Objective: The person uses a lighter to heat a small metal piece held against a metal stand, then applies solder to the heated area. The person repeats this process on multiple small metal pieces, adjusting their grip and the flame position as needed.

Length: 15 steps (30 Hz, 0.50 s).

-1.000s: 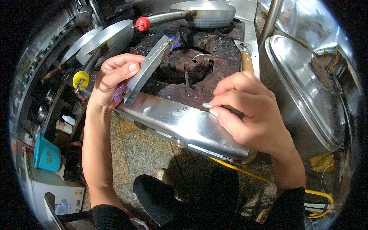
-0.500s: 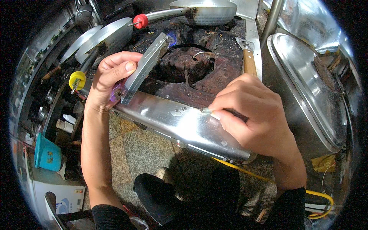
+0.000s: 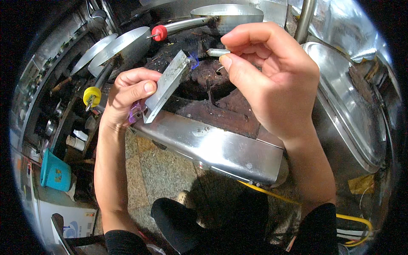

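My left hand [image 3: 131,95] grips a bent, grey metal strip [image 3: 168,85], held tilted over the near left part of the stove. Purple see-through plastic [image 3: 136,111] shows under that hand, and a blue-violet bit [image 3: 194,61] shows at the strip's far end; I cannot tell what either is. Raised above the burner [image 3: 212,80], my right hand [image 3: 276,80] pinches a short, pale grey cylinder [image 3: 218,52] between thumb and forefinger. The cylinder's end points toward the strip, apart from it.
A steel pan [image 3: 229,17] with a red-capped handle [image 3: 159,32] sits at the back. More pans lean at the left, one with a yellow-capped handle [image 3: 91,97]. A large steel lid [image 3: 348,97] stands at the right. Below are a turquoise container [image 3: 56,172] and a yellow hose [image 3: 272,192].
My right hand has lifted from the stove's steel front edge up and away, with the cylinder in its pinch. The wooden-handled tool at the right is now hidden. My left hand keeps its grip.
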Each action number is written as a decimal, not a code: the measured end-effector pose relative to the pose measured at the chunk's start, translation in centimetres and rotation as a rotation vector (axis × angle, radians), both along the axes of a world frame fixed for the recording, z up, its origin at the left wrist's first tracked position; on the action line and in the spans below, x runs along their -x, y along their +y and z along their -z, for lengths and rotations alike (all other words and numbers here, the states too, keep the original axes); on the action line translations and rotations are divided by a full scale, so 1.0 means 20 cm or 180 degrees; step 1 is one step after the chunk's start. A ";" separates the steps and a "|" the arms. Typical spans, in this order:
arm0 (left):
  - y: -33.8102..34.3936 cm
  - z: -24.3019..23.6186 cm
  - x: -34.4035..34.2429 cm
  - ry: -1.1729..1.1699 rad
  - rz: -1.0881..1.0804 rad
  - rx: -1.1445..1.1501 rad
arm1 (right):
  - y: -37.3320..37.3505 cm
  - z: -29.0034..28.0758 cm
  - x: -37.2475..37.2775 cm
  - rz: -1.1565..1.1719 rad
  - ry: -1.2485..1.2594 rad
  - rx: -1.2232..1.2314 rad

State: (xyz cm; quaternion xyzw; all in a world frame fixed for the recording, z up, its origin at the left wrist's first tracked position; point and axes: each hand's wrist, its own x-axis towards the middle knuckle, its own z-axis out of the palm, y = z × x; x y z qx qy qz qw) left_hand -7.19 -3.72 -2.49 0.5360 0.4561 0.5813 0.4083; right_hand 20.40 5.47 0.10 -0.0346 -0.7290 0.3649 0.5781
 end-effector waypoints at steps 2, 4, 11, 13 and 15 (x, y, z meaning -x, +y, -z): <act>0.00 0.00 0.01 0.0035 0.0030 0.0022 | 0.01 0.02 0.02 0.0197 0.0039 -0.0083; 0.00 0.01 0.01 0.0088 -0.0017 -0.0024 | 0.03 0.05 0.03 0.0446 0.0050 -0.0300; -0.01 -0.01 -0.01 -0.0150 0.0168 0.0011 | 0.03 0.10 0.00 0.0439 0.0082 -0.0600; -0.02 -0.02 -0.05 -0.0102 0.0095 -0.0025 | 0.03 0.10 0.00 0.0512 0.0123 -0.0703; -0.02 -0.02 -0.04 0.0001 0.0061 -0.0162 | 0.05 0.10 -0.01 0.0647 0.0148 -0.0952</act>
